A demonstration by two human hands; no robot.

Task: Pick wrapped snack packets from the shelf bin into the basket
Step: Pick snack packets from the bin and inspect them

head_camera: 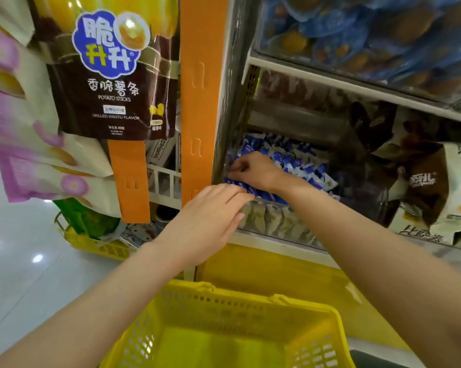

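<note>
- Snack packets (pixel 301 168), blue and white, lie heaped in the shelf bin (pixel 274 224), far side of the scene, mid shelf, just right of the orange post (pixel 202 102).
- The heap runs left to right across the bin; a single packet's long axis is too blurred to tell.
- Right hand (pixel 256 171) is deepest in, on top of the heap at its left end. Its fingers (pixel 240 166) are curled down and seem to pinch a packet or two; the target lies directly under them and slightly left.
- Left hand (pixel 210 219) is nearer and lower, palm down, fingers straight and together, fingertips (pixel 244 193) touching the near edge of the heap over the bin's front wall.
- Both forearms reach far and up, right arm crossing from the near right.
- Basket (pixel 250 298), yellow, sits near and below both hands, well apart from the bin.
- Judgement: the right hand has the grip, so the lift goes up, then back toward the near side and down.
</note>
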